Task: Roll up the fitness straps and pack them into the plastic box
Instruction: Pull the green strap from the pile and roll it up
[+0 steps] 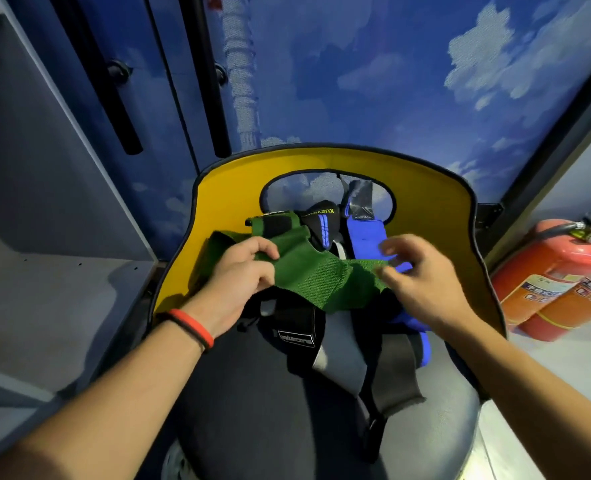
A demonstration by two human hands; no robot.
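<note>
A green woven strap [308,271] stretches across the seat of a yellow-backed chair [218,195]. My left hand [242,271] pinches its left part between thumb and fingers. My right hand [422,275] is blurred at the strap's right end, fingers curled at the cloth. Under and behind it lie a blue strap [367,242], a black strap with a white label [296,337], a grey and black strap [342,358] and a black wrap with blue stripes [322,220]. No plastic box is in view.
Two red fire extinguishers [557,278] lie on the floor to the right of the chair. A grey cabinet [44,202] stands at the left. Behind the chair is a wall with a sky and cloud print [391,81].
</note>
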